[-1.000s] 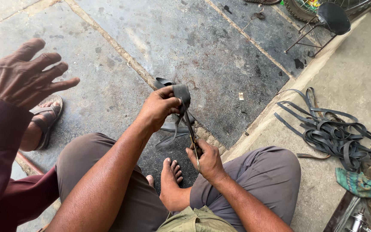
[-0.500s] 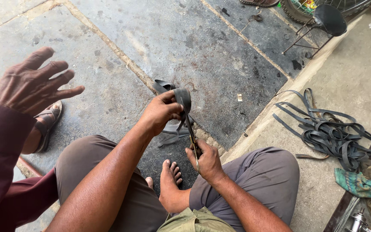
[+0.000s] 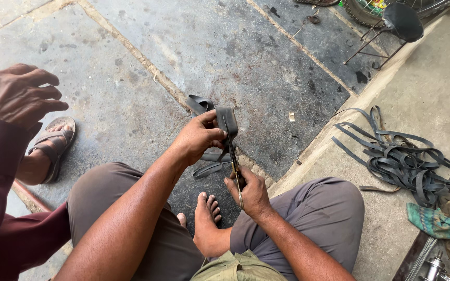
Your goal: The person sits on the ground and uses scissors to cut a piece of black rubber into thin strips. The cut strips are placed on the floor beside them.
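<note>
The co-worker's hand (image 3: 19,93) has curled; left hand (image 3: 198,139) grips rubber strip (image 3: 227,120), right hand (image 3: 251,192) grasps upward-pointing scissors (image 3: 232,156).

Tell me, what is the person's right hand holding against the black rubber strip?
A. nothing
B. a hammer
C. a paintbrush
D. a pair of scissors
D: the right hand grips scissors whose blades run up the black rubber strip held by the left hand.
</note>
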